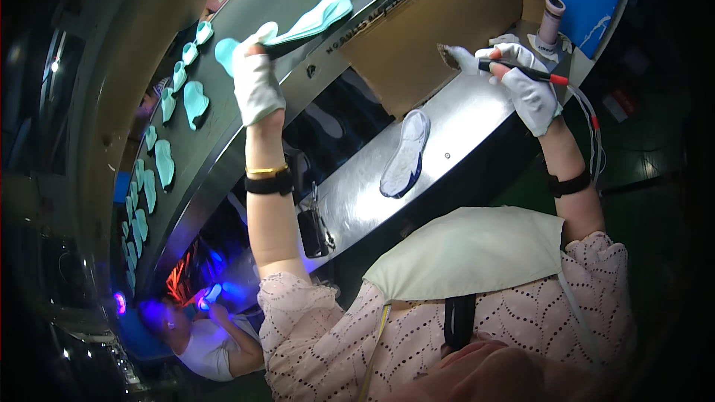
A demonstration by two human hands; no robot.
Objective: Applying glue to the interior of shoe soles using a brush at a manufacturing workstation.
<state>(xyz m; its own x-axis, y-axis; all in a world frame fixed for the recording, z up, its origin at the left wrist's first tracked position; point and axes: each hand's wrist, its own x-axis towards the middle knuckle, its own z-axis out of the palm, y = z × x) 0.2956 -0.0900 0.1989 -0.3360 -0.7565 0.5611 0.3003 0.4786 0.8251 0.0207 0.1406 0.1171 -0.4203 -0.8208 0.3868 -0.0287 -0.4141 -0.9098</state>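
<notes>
Over the dark green conveyor belt [216, 126], left hand [257, 85]: in a white glove with bare skin showing at the thumb; its fingers are at pale teal, sole-shaped pieces, but whether they clamp one or merely touch it, I cannot tell.
Teal piece right of the left hand [324, 16]: at the belt, long axis slanting from the hand up to the right.
Right hand [514, 78]: gloved in white, thumb and fingers closed round a black-handled brush with a red end [521, 70], held above the shiny metal table [473, 123].
Brush direction: pale, dark-tipped head points left; long axis runs roughly sideways, sinking a little toward the red end, where thin cables trail downward.
White sole with navy edging [406, 155]: flat on the table, between the hands; long axis slants from upper right to lower left, the navy showing most at the near end.
Lettering: dark printed capitals along the upper edge of the brown cardboard panel [428, 41]; marks around the pale pink cylindrical container [551, 22] are too small to read.
</notes>
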